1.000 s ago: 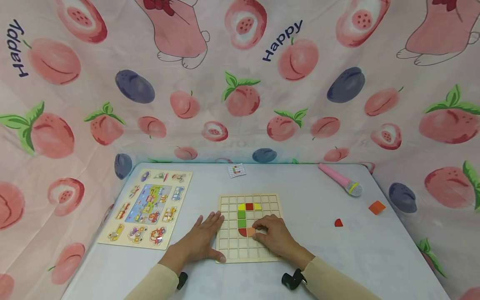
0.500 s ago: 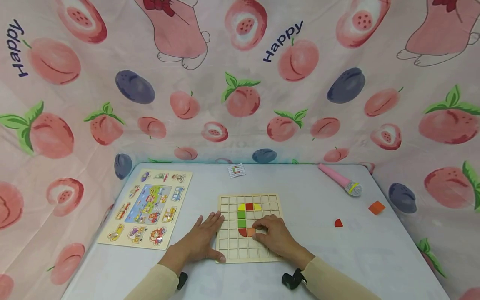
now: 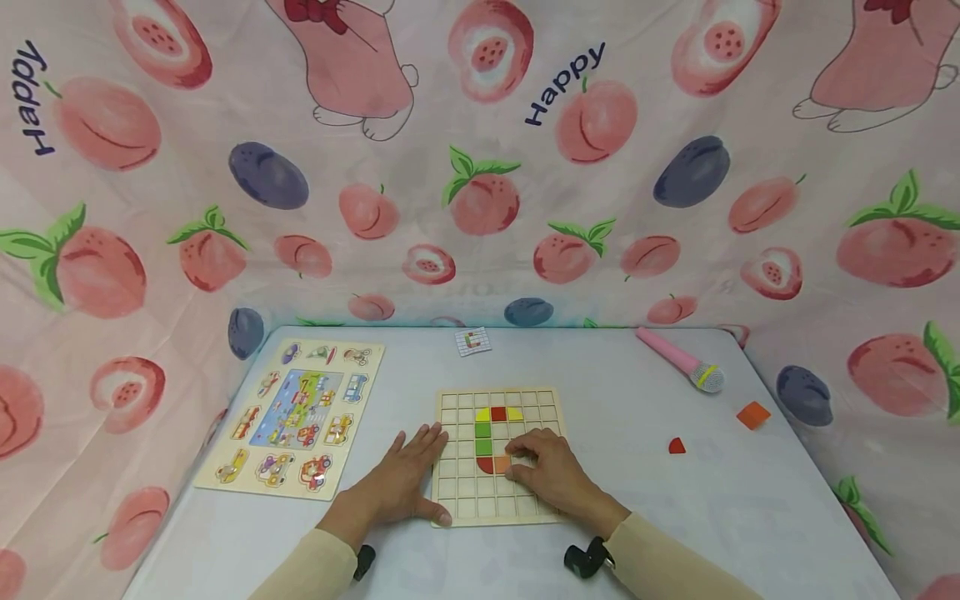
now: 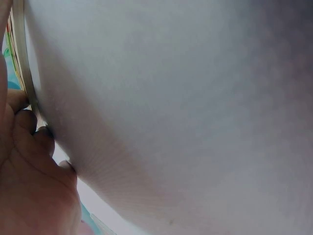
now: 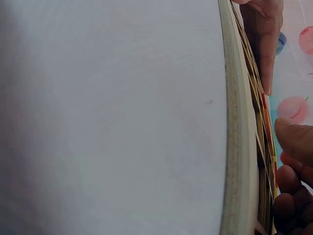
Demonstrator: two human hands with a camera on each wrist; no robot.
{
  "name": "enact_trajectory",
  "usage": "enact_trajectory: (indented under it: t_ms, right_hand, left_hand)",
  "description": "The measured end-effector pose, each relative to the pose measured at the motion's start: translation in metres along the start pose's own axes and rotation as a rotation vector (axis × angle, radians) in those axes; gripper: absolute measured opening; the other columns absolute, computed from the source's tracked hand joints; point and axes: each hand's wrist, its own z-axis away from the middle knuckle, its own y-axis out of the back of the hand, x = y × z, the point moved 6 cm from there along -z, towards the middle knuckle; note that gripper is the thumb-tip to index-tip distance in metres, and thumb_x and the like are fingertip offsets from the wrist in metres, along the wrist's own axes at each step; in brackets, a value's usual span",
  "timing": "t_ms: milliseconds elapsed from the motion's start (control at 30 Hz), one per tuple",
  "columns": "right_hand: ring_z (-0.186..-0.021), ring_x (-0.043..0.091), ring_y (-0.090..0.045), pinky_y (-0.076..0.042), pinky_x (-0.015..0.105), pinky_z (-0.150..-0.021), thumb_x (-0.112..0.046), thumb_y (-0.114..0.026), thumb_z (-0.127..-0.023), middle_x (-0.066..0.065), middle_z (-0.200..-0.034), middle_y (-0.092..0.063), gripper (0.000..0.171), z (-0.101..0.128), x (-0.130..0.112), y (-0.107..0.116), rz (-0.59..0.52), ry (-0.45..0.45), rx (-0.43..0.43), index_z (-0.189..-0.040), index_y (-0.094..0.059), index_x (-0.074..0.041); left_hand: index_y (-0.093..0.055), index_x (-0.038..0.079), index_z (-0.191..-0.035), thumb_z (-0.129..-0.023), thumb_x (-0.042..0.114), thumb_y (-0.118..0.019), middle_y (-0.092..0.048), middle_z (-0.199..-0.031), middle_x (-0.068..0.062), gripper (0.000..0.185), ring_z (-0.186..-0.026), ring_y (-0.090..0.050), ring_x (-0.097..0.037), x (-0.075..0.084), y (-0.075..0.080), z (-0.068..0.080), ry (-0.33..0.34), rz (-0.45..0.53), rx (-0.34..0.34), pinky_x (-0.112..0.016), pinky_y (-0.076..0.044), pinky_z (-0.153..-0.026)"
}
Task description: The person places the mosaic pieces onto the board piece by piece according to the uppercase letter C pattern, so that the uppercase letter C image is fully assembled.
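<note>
A wooden grid board [image 3: 459, 490] lies mid-table. My left hand [image 3: 397, 477] spreads over its left side, fingertips and thumb on the edge; the left wrist view shows its palm [image 4: 36, 181] against that edge. My right hand [image 3: 557, 475] is over the board's right half, thumb and forefinger pinching an orange square tile [image 3: 501, 464] in a cell. Left of it sits a red rounded tile [image 3: 485, 465], with green tiles [image 3: 483, 439] above. A yellow tile [image 3: 482, 414], a red square tile [image 3: 498, 413] and another yellow tile [image 3: 515, 414] form the top row. The curled right fingers [image 5: 288, 181] hide some cells.
A wooden vehicle puzzle [image 3: 352, 454] lies at left. A small pattern card [image 3: 473, 341] is at the back. On the right are a pink toy microphone [image 3: 678, 358], a red rounded piece [image 3: 677, 446] and an orange square piece [image 3: 753, 415]. Fruit-print cloth [image 3: 420, 200] hangs behind.
</note>
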Motion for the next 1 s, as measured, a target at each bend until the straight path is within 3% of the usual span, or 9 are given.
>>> enact_trajectory:
  t_ms: [167,433,633,800,1000]
  right_hand:
    - [-0.102,0.011,-0.059,-0.055,0.029,-0.091,-0.019,-0.084,-0.090,-0.011,-0.109,-0.069,0.024,0.000,-0.001,0.004,-0.053,-0.017,0.003,-0.113,-0.076,-0.018]
    - [-0.101,0.014,-0.056,-0.051,0.030,-0.089,-0.019,-0.083,-0.091,-0.008,-0.113,-0.067,0.027,0.000,0.009,0.021,-0.146,-0.149,0.052,-0.117,-0.077,-0.023]
    - [-0.104,0.020,-0.054,-0.047,0.031,-0.081,-0.020,-0.079,-0.095,0.004,-0.119,-0.067,0.032,0.007,0.032,0.068,-0.115,-0.172,0.144,-0.127,-0.074,-0.017]
    - [-0.109,0.024,-0.057,-0.047,0.034,-0.090,-0.020,-0.078,-0.096,0.011,-0.127,-0.070,0.037,0.024,0.064,0.115,-0.040,-0.166,0.231,-0.132,-0.072,-0.012]
    - [-0.115,0.024,-0.053,-0.049,0.021,-0.085,-0.032,-0.074,-0.101,0.017,-0.135,-0.066,0.046,0.054,0.101,0.161,0.010,-0.222,0.244,-0.140,-0.065,-0.010]
  left_hand:
    - [-0.025,0.011,-0.169,-0.069,0.070,-0.085,-0.015,-0.178,-0.006,0.130,-0.166,-0.011,-0.029,0.000,0.001,0.000,-0.002,-0.003,0.001,-0.055,-0.005,-0.136]
    - [-0.024,0.012,-0.169,-0.069,0.071,-0.085,-0.015,-0.178,-0.005,0.131,-0.166,-0.011,-0.028,0.000,0.001,-0.001,-0.002,-0.002,-0.002,-0.054,-0.005,-0.136]
    - [-0.024,0.012,-0.169,-0.070,0.070,-0.084,-0.015,-0.178,-0.006,0.130,-0.166,-0.011,-0.028,0.001,0.000,0.000,-0.006,0.000,-0.006,-0.054,-0.005,-0.136]
    - [-0.025,0.011,-0.169,-0.070,0.069,-0.085,-0.015,-0.178,-0.007,0.130,-0.165,-0.012,-0.029,0.002,0.000,0.001,-0.010,0.006,-0.005,-0.055,-0.005,-0.136]
    - [-0.025,0.011,-0.169,-0.070,0.069,-0.085,-0.015,-0.178,-0.006,0.129,-0.166,-0.011,-0.029,0.003,0.000,0.003,-0.010,0.006,-0.001,-0.055,-0.005,-0.136]
